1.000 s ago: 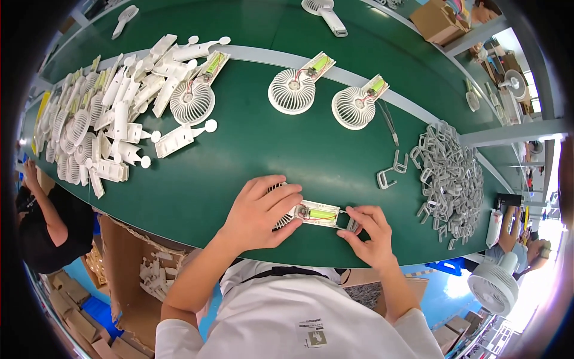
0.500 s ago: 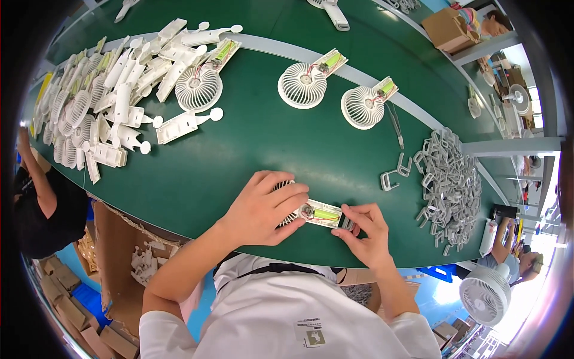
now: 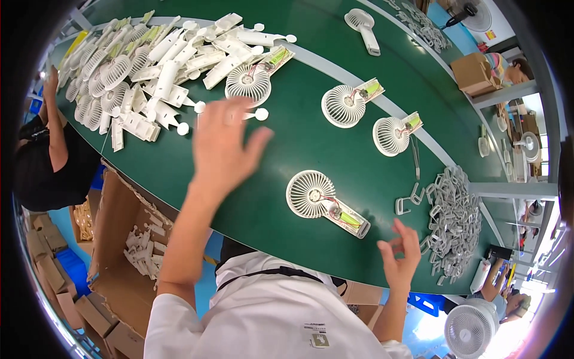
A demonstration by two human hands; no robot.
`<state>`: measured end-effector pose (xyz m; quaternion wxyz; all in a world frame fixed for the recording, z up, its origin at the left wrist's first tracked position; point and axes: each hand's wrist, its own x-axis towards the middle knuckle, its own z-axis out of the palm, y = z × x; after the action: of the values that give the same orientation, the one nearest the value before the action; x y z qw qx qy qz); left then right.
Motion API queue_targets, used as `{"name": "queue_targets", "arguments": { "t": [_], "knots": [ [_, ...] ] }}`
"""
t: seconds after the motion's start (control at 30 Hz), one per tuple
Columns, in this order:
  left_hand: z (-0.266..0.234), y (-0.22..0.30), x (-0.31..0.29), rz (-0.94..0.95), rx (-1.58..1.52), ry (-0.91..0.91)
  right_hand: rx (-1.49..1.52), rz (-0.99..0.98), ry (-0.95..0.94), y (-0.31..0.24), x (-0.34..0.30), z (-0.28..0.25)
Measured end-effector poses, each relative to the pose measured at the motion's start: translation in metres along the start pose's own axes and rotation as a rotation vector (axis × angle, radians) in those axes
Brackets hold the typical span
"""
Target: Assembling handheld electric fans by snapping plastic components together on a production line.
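Note:
A white handheld fan body (image 3: 310, 194) lies on the green table in front of me. Its handle is uncovered, with a green battery (image 3: 348, 218) and thin red wires inside and a grey piece at the handle's end. My left hand (image 3: 226, 146) is stretched out over a white handle cover (image 3: 244, 115) with a round disc at its end. The fingers are spread and hide most of that cover; whether they touch it I cannot tell. Right of the fan body, my right hand (image 3: 402, 254) hovers near the table edge, fingers apart and holding nothing.
A heap of white fan bodies and covers (image 3: 137, 78) fills the table's left. Three more opened fans, one a white fan (image 3: 344, 106), lie farther back. Grey loop-shaped pieces (image 3: 451, 221) are piled at right. A cardboard box (image 3: 119, 257) stands below the edge; a co-worker's arm (image 3: 55, 128) shows at left.
Both hands have let go of the fan body, which now lies on the table. My left hand has reached up and left to the handle cover; my right has drawn aside. The view has shifted.

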<state>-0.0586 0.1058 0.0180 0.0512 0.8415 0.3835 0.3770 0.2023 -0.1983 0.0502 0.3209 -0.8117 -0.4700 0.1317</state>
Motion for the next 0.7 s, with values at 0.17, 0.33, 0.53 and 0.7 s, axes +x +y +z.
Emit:
{"name": "queue_targets", "arguments": {
  "t": [0.17, 0.33, 0.53, 0.7],
  "knots": [
    [-0.013, -0.037, -0.004, -0.068, 0.362, -0.212, 0.102, 0.102, 0.075, 0.018, -0.024, -0.003],
    [-0.031, 0.083, -0.014, -0.649, -1.028, -0.245, 0.389, -0.045, -0.018, -0.040, -0.017, 0.015],
    [-0.019, 0.156, -0.056, -0.255, -1.276, -0.626, 0.372, 0.139, -0.188, -0.054, -0.021, 0.023],
    [-0.013, 0.115, -0.056, 0.014, -0.372, -0.252, 0.734, 0.367, 0.057, -0.038, -0.005, -0.008]
  ]
}}
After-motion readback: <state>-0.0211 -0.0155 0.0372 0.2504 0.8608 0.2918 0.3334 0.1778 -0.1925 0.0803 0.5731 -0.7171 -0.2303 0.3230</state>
